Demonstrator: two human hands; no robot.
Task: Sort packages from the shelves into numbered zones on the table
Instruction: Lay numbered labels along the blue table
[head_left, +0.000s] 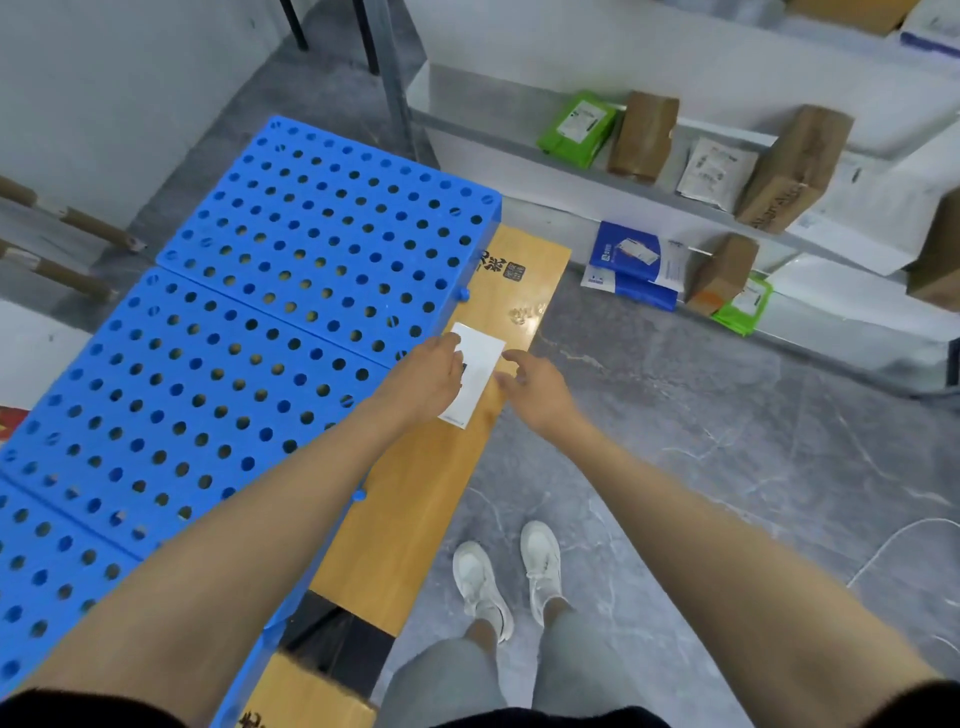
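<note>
Your left hand (423, 376) grips a flat white package (475, 376) over the wooden table (415, 499) edge, beside the blue perforated panels (249, 332). Right hand (535, 389) is loose w/ fingers spread, just beside the pkg, not gripping.

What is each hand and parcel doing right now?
Left hand: fingers resting on the white flat card.
Right hand: open, beside the card, not gripping.
White flat card: lying flat on the wooden table edge.
Blue perforated plastic panels: bare.
Brown cardboard boxes: leaning upright on the shelf.
</note>
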